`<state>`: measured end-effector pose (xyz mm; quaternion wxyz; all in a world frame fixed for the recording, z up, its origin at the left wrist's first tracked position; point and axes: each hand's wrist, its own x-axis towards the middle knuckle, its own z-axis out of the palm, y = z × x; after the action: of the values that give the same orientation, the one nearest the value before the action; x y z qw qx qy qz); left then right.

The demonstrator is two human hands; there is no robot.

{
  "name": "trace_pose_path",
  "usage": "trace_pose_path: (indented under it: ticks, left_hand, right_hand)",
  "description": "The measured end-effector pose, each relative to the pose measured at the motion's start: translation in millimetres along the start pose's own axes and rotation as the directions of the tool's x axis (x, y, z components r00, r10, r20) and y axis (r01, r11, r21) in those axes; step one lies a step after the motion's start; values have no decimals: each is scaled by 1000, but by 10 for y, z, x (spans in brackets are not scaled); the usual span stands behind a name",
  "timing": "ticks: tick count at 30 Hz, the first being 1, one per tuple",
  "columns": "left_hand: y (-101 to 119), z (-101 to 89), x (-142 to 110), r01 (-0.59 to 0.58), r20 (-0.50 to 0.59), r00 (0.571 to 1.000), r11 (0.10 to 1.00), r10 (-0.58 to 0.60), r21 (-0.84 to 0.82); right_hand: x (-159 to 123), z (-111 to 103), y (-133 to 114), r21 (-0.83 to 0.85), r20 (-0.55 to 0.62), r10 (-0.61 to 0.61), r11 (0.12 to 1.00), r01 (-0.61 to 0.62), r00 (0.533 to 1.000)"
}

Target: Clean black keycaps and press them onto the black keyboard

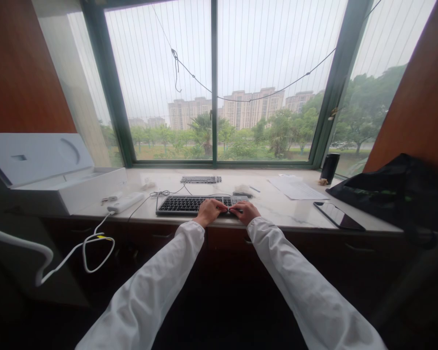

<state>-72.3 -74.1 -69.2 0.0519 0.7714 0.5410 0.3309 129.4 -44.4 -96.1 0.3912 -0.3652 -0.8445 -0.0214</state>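
A full-size black keyboard (178, 204) lies near the front edge of the counter, its cable running off to the left. My left hand (209, 212) rests over its right half, thumb and fingers pinched together. Just right of it, my right hand (245, 212) is also closed in a pinch. The fingertips of both hands nearly meet above the keys around the arrow-key area. Whatever sits between them is too small to make out. Behind the keyboard is a row of grey keycaps or a narrow second keyboard (200, 179). A dark object with a pale top, perhaps a brush (243, 191), lies behind the number pad.
To the left stand an open white box (95, 189) and a white power strip (126, 202) with its cord hanging over the edge. On the right are paper sheets (295, 187), a phone (338, 216), a black cylinder (329, 168) and a black bag (394, 192). A window rises behind.
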Motion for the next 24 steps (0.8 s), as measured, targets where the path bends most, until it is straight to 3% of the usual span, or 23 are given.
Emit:
trace_pose_path:
  ticks: [8, 15, 24]
  left_hand:
    - [60, -51, -55, -85, 22, 996, 993, 84, 86]
    - [37, -115, -164, -233, 77, 972, 956, 223, 176]
    - [51, -87, -261, -194, 31, 981, 967, 192, 162]
  right_hand:
    - [-3, -1, 9, 23, 10, -16, 1000, 16, 1000]
    - [-6, -13, -2, 3, -1, -15, 1000, 15, 1000]
    - [-18, 13, 44, -14, 4, -21, 1000, 21, 1000]
